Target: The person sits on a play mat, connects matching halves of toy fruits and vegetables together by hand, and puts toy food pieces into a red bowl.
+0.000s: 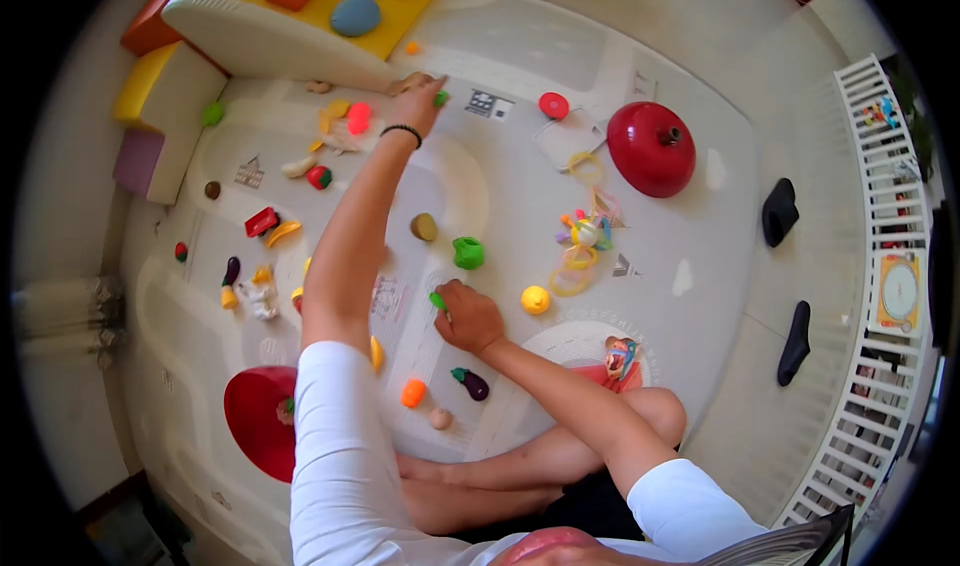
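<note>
My left hand (415, 108), with a dark beaded bracelet at its wrist, reaches far forward over the mat. Its fingers close around a small green toy piece (440, 98), partly hidden by them. Nearer my body, my right hand (470, 318) grips another small green toy piece (437, 301); its kind is hard to make out. A green toy pepper (468, 253) lies just beyond my right hand, beside a brown oval toy piece (424, 227). Closer to my legs are a toy eggplant (470, 383), an orange toy piece (413, 393) and a small beige ball (440, 419).
A red bowl (258, 421) sits by my left arm; a red dome with a knob (651, 149) lies at far right. Several toy foods, including a strawberry (319, 177), scatter leftward. A yellow toy (535, 299) lies right. Dark slippers (794, 343) and a white fence (850, 396) stand beyond.
</note>
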`<control>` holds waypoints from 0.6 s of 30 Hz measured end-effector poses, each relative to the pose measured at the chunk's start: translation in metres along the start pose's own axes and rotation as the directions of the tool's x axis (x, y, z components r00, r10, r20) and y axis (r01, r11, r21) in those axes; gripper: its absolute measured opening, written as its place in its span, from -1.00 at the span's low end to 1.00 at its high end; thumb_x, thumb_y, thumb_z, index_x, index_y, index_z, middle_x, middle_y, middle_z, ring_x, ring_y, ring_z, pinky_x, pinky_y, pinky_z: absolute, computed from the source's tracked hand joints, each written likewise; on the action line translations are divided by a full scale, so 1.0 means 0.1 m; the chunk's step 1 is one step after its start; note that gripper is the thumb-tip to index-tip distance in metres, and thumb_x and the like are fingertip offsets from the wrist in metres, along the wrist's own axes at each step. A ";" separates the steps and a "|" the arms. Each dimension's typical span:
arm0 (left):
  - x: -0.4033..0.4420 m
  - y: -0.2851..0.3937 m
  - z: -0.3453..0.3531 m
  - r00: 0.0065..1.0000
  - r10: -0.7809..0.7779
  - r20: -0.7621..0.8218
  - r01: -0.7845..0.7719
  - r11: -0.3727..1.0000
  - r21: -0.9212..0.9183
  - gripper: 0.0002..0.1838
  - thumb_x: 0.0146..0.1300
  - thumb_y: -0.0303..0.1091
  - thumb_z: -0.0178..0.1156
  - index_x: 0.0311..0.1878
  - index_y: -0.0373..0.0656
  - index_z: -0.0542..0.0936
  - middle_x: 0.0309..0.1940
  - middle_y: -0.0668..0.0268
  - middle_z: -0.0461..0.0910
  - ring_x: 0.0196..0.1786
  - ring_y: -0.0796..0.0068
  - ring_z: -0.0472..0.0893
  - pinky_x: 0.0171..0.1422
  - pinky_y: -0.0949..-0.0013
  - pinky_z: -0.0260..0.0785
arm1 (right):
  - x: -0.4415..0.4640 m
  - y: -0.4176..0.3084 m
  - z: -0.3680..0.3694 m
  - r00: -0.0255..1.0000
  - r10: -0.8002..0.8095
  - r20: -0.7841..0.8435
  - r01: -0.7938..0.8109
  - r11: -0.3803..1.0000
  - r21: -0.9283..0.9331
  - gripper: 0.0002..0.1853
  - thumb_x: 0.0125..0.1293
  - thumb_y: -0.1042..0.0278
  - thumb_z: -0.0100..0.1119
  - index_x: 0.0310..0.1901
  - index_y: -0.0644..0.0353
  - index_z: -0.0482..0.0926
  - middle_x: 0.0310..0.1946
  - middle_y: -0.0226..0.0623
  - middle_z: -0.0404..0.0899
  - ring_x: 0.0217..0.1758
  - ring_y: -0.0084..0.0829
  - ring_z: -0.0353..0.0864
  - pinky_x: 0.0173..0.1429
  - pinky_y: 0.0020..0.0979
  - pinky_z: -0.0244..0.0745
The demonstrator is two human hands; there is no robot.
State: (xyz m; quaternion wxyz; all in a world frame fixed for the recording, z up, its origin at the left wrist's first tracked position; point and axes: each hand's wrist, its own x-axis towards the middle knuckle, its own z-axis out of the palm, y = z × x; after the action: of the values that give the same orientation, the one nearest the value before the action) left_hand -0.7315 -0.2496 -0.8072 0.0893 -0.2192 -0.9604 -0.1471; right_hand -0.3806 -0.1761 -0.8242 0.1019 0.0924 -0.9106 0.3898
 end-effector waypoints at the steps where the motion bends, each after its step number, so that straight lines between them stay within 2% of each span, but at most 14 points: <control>1: -0.07 -0.18 0.08 1.000 -0.011 0.021 0.010 0.998 0.061 -0.65 0.28 -0.33 0.08 0.14 0.10 0.53 0.12 0.19 0.51 -0.01 0.06 0.61 0.03 0.08 0.47 | -0.03 -0.09 0.06 1.000 -0.016 -0.001 0.016 0.999 0.037 -0.70 0.04 0.32 0.12 -0.14 0.16 0.51 -0.30 -0.24 0.49 -0.32 -0.20 0.58 -0.30 -0.20 0.53; 2: 0.01 -0.07 0.25 0.999 -0.001 0.036 -0.002 0.996 0.085 -0.63 0.30 -0.41 -0.05 0.14 0.08 0.53 0.09 0.18 0.50 -0.02 0.07 0.62 -0.01 0.05 0.48 | -0.02 -0.09 0.03 0.999 0.001 0.039 0.000 1.000 -0.016 -0.70 0.05 0.30 0.12 -0.14 0.15 0.51 -0.30 -0.24 0.49 -0.32 -0.21 0.58 -0.30 -0.20 0.54; 3: 0.03 -0.03 0.29 0.994 -0.083 0.070 0.079 0.995 0.052 -0.67 0.30 -0.41 -0.05 0.09 0.05 0.54 0.04 0.19 0.53 -0.03 0.06 0.62 -0.05 0.03 0.47 | -0.02 -0.08 -0.01 0.999 0.003 0.044 -0.002 1.000 -0.008 -0.70 0.05 0.30 0.12 -0.14 0.15 0.51 -0.30 -0.24 0.49 -0.33 -0.21 0.59 -0.30 -0.20 0.54; 7: -0.45 0.16 0.05 0.994 -0.022 0.102 0.026 0.999 -0.037 -0.75 0.34 -0.39 0.00 0.04 0.00 0.54 -0.03 0.15 0.57 -0.11 0.14 0.65 -0.12 0.08 0.48 | -0.03 -0.12 0.02 0.999 -0.025 0.026 0.025 1.000 -0.004 -0.70 0.06 0.28 0.10 -0.14 0.15 0.51 -0.30 -0.24 0.49 -0.36 -0.22 0.59 -0.30 -0.19 0.54; 8: -0.64 0.42 -0.04 0.988 -0.047 0.147 0.094 0.938 -0.334 -0.78 0.37 -0.34 0.03 0.03 -0.03 0.54 -0.07 0.19 0.61 -0.23 0.27 0.64 -0.20 0.19 0.46 | -0.16 -0.15 -0.04 1.000 0.003 0.005 -0.003 1.000 -0.007 -0.70 0.06 0.28 0.10 -0.14 0.15 0.51 -0.30 -0.24 0.49 -0.36 -0.22 0.59 -0.30 -0.19 0.54; 9: -0.87 0.56 -0.24 0.978 -0.082 0.193 0.181 0.793 -0.582 -0.80 0.41 -0.30 0.06 0.02 -0.06 0.54 -0.12 0.22 0.64 -0.34 0.40 0.62 -0.28 0.30 0.44 | -0.17 -0.15 -0.02 1.000 -0.003 0.008 0.003 1.000 0.003 -0.71 0.07 0.27 0.10 -0.14 0.14 0.50 -0.29 -0.23 0.49 -0.36 -0.22 0.60 -0.29 -0.18 0.55; 10: -1.09 0.74 -0.49 0.948 -0.082 0.306 0.293 0.595 -0.748 -0.79 0.43 -0.25 0.06 0.01 -0.11 0.54 -0.14 0.27 0.66 -0.41 0.53 0.55 -0.33 0.42 0.38 | -0.08 -0.07 0.04 1.000 -0.015 0.022 0.015 1.000 0.006 -0.71 0.09 0.26 0.09 -0.14 0.14 0.50 -0.29 -0.23 0.50 -0.35 -0.21 0.61 -0.29 -0.17 0.55; 11: -1.53 1.06 -0.90 0.907 -0.059 0.418 0.407 0.380 -0.831 -0.76 0.46 -0.21 0.06 0.00 -0.15 0.54 -0.15 0.32 0.67 -0.48 0.66 0.47 -0.38 0.53 0.32 | -0.15 -0.07 0.08 1.000 -0.008 -0.015 0.007 1.000 -0.014 -0.72 0.10 0.25 0.08 -0.14 0.12 0.49 -0.28 -0.23 0.51 -0.33 -0.20 0.62 -0.28 -0.16 0.56; 12: -1.91 1.25 -1.14 0.904 -0.022 0.426 0.423 0.170 -0.890 -0.67 0.51 -0.17 -0.03 0.08 -0.24 0.49 -0.07 0.34 0.65 -0.51 0.76 0.37 -0.42 0.62 0.23 | -0.12 -0.01 0.08 0.999 -0.012 -0.052 0.010 0.999 -0.044 -0.73 0.12 0.23 0.07 -0.14 0.11 0.49 -0.27 -0.24 0.52 -0.31 -0.19 0.63 -0.26 -0.15 0.57; 13: -1.93 1.20 -1.23 0.909 0.011 0.416 0.399 0.262 -0.879 -0.66 0.53 -0.17 -0.07 0.12 -0.23 0.47 -0.02 0.29 0.63 -0.46 0.74 0.40 -0.37 0.60 0.27 | 0.06 0.15 0.08 0.999 0.019 -0.049 -0.022 0.999 -0.045 -0.73 0.14 0.22 0.07 -0.14 0.10 0.48 -0.25 -0.23 0.54 -0.28 -0.15 0.63 -0.24 -0.12 0.56; 14: -2.65 1.43 -1.64 0.886 -0.052 0.461 0.457 -0.073 -0.886 -0.62 0.53 -0.13 -0.08 0.18 -0.20 0.43 0.09 0.25 0.58 -0.40 0.72 0.42 -0.33 0.58 0.29 | -0.12 -0.01 0.12 0.998 0.052 -0.030 -0.052 0.999 -0.002 -0.73 0.15 0.20 0.06 -0.14 0.09 0.48 -0.23 -0.22 0.55 -0.25 -0.11 0.63 -0.21 -0.08 0.56; 16: -3.06 1.53 -2.01 0.858 -0.100 0.504 0.480 -0.193 -0.856 -0.58 0.52 -0.06 -0.08 0.25 -0.14 0.38 0.03 0.34 0.56 -0.30 0.66 0.44 -0.29 0.53 0.29 | -0.12 0.05 0.23 0.998 0.061 0.005 -0.060 0.996 -0.065 -0.72 0.20 0.19 0.04 -0.11 0.11 0.49 -0.19 -0.17 0.58 -0.19 -0.06 0.62 -0.16 -0.03 0.55; 17: -3.44 1.52 -2.22 0.854 -0.107 0.509 0.448 -0.346 -0.824 -0.56 0.52 -0.03 -0.08 0.27 -0.11 0.36 -0.05 0.39 0.55 -0.26 0.63 0.44 -0.27 0.51 0.29 | -0.05 0.37 0.16 0.985 0.172 -0.009 -0.171 0.983 0.063 -0.68 0.23 0.15 0.02 -0.07 0.14 0.49 -0.15 -0.08 0.60 -0.11 -0.01 0.59 -0.09 -0.01 0.52; 18: -3.81 1.53 -2.43 0.852 -0.122 0.509 0.397 -0.484 -0.780 -0.54 0.51 0.00 -0.09 0.29 -0.08 0.34 -0.12 0.44 0.53 -0.23 0.61 0.44 -0.26 0.50 0.29 | -0.09 0.26 0.23 0.982 0.182 -0.054 -0.181 0.983 0.030 -0.70 0.32 0.17 -0.01 -0.05 0.19 0.50 -0.19 -0.10 0.62 -0.13 -0.12 0.63 -0.05 -0.16 0.52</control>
State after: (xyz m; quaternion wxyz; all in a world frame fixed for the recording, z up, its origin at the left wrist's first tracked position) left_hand -0.2988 -0.3462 -0.6310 -0.2538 0.0531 -0.4247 -0.8674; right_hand -0.3809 -0.1742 -0.8601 0.0904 -0.0008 -0.9071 0.4111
